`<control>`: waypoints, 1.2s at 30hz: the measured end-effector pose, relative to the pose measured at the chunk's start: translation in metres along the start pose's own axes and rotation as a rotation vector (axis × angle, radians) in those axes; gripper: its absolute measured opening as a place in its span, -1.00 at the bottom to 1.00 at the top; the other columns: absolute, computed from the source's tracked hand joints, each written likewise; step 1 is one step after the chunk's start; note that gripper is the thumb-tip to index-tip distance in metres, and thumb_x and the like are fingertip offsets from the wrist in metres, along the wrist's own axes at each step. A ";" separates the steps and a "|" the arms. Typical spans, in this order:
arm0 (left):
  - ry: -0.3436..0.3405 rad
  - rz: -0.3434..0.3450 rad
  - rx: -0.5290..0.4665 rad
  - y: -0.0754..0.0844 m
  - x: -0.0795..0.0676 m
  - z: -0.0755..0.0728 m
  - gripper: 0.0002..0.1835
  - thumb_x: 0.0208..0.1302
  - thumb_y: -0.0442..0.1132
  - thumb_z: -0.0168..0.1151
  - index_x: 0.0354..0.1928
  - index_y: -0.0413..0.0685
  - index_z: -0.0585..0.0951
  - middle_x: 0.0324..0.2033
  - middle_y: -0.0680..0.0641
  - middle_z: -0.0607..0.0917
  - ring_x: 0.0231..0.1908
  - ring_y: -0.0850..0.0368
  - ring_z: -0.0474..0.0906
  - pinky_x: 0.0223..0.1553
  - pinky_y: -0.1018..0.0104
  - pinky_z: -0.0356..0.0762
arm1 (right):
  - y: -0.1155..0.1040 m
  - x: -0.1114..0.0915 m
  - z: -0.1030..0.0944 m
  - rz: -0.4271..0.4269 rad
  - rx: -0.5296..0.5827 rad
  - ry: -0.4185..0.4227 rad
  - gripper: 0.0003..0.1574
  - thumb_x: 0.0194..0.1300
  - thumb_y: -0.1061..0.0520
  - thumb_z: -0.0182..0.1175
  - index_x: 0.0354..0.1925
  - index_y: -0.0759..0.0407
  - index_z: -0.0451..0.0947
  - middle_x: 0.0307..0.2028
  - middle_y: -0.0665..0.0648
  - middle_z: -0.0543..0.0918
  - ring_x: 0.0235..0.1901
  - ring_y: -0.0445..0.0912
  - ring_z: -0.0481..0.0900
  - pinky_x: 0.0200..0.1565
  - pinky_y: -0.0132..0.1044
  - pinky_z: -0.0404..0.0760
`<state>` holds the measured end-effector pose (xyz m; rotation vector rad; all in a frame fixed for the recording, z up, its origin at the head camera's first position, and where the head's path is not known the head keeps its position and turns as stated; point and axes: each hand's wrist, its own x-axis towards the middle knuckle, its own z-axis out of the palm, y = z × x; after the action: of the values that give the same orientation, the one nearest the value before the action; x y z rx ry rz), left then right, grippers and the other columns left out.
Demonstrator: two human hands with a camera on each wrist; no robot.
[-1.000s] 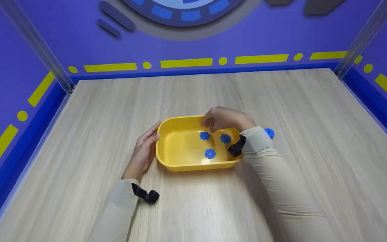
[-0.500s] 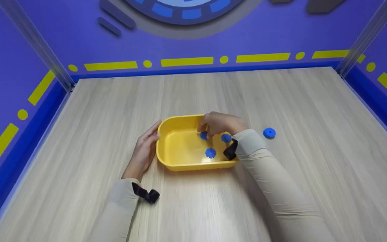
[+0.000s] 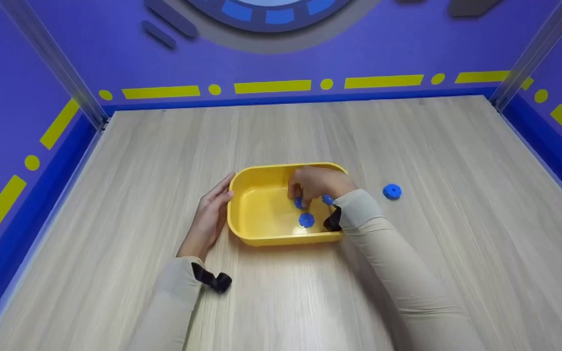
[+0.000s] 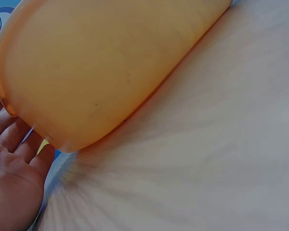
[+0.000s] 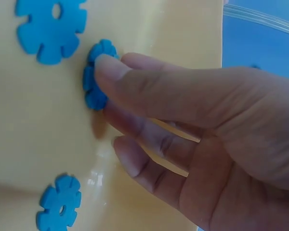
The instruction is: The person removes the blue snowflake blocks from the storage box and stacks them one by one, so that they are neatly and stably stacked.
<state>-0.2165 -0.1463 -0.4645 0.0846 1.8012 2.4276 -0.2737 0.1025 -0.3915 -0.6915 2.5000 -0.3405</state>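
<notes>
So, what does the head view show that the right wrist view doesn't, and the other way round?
Only the head view shows the left hand touching the yellow tray, and a blue piece on the table right of the tray. Only the right wrist view shows the palm side of the right hand. Both show that hand pinching a blue disc inside the tray, with two other blue discs there.

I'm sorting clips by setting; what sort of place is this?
Probably a staged recording booth: decorated purple panels enclose three sides of a wood-grain tabletop, metal-looking posts stand at its back corners, and small black devices sit at both cuffs.
</notes>
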 end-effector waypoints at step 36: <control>0.014 -0.001 0.023 0.000 0.000 0.000 -0.44 0.39 -0.37 -0.05 0.42 -0.17 0.24 0.45 -0.08 0.21 0.44 0.10 0.12 0.44 0.23 0.13 | -0.001 -0.014 -0.011 -0.045 -0.034 0.037 -0.90 0.13 0.25 0.35 -0.34 0.07 0.66 -0.37 0.02 0.62 -0.40 -0.12 0.48 -0.34 -0.37 0.50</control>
<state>-0.2164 -0.1458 -0.4644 0.0689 1.8342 2.4132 -0.2693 0.1104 -0.3760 -0.7624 2.5340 -0.3304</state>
